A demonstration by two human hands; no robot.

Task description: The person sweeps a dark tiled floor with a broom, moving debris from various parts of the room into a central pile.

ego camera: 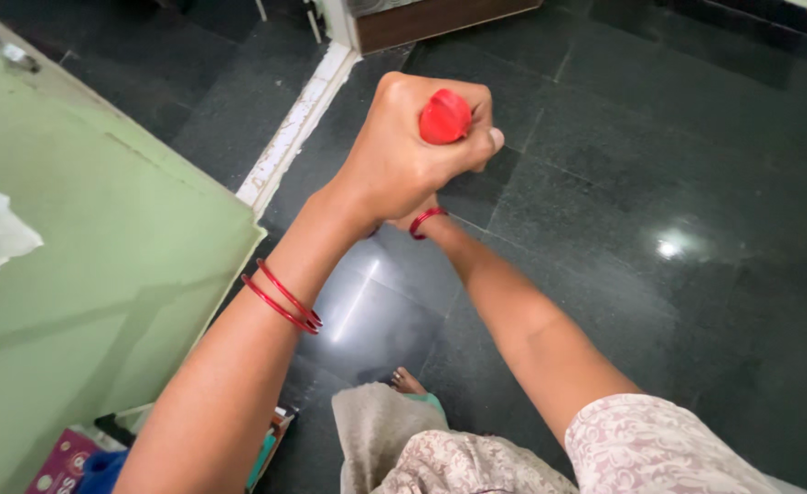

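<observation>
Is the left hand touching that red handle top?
Touching. The head view shows the left hand with its fingers wrapped around the red handle top, no gap visible.

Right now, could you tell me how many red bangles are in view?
3: two bangles on the left forearm, one bangle on the right wrist, partly hidden behind the left hand; more may be hidden.

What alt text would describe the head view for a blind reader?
The left hand grips a round red plastic handle end above a dark polished stone floor; the right hand is hidden behind it. Red bangles circle the left forearm, beside a pale green surface.
</observation>
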